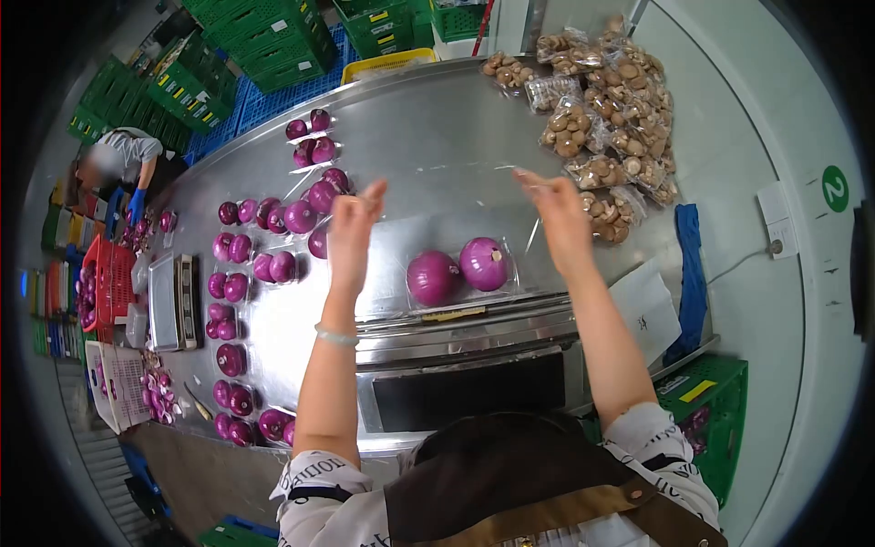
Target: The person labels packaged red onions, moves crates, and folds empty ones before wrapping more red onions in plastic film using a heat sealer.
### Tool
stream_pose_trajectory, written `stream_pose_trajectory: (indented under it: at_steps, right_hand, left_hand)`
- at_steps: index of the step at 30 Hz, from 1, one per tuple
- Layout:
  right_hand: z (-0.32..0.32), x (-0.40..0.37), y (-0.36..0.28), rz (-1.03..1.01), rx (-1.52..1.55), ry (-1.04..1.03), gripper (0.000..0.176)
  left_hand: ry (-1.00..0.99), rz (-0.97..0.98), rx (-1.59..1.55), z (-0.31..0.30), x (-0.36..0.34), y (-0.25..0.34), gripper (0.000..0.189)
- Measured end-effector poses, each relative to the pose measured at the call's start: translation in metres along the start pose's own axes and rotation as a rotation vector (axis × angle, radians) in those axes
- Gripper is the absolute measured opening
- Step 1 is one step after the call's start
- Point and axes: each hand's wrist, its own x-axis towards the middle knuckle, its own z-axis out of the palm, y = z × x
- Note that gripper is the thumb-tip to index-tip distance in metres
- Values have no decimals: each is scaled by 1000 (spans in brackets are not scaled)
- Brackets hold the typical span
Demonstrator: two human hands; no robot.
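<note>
Two large purple onions (pixel 458 275) sit side by side on the film wrapper's steel top, in front of me between my forearms. My left hand (pixel 355 223) is raised to their left, fingers pinched together. To their right and a little beyond, my right hand (pixel 558 214) is raised with its fingers closed. Between the fingertips runs the faint pale edge of a clear plastic film (pixel 465 168), which both hands seem to grip. The wrapper (pixel 465 333), with a dark front panel, stands against my body.
Wrapped onion packs (pixel 235 287) line the table's left side. Bagged mushrooms (pixel 620 118) pile up at the far right. A scale (pixel 173 301), a red basket (pixel 111 283) and a knife (pixel 196 401) lie left. A co-worker's blue-gloved hand (pixel 137 206) is at the far left.
</note>
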Motion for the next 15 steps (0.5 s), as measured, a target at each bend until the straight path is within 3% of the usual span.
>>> stream_pose_trajectory:
  at_steps: [2, 3, 4, 8, 9, 12, 13, 15]
  right_hand:
    - [6, 11, 38, 186, -527, -103, 15]
    - [4, 11, 54, 215, -560, -184, 18]
    - [4, 7, 61, 250, -593, -266, 21]
    - [2, -3, 56, 232, -650, -495, 36]
    - [3, -2, 45, 283, -688, -600, 47]
    - [2, -7, 20, 475, -585, -735, 51]
    - [-2, -12, 25, 379, -568, -709, 52]
    - [-11, -27, 40, 193, -538, -650, 55]
  left_hand:
    - [-127, -11, 447, -7, 3, -65, 20]
    - [-189, -265, 775, 1, -3, -66, 21]
    - [-232, -195, 517, 5, -13, -71, 23]
    - [-318, -493, 450, 3, -22, -54, 37]
    - [-353, -554, 408, 2, -22, -48, 41]
    - [-421, -713, 268, -6, -29, -43, 52]
    - [-419, -561, 356, -9, -36, -46, 57]
    - [-368, -472, 495, -9, -47, -42, 61]
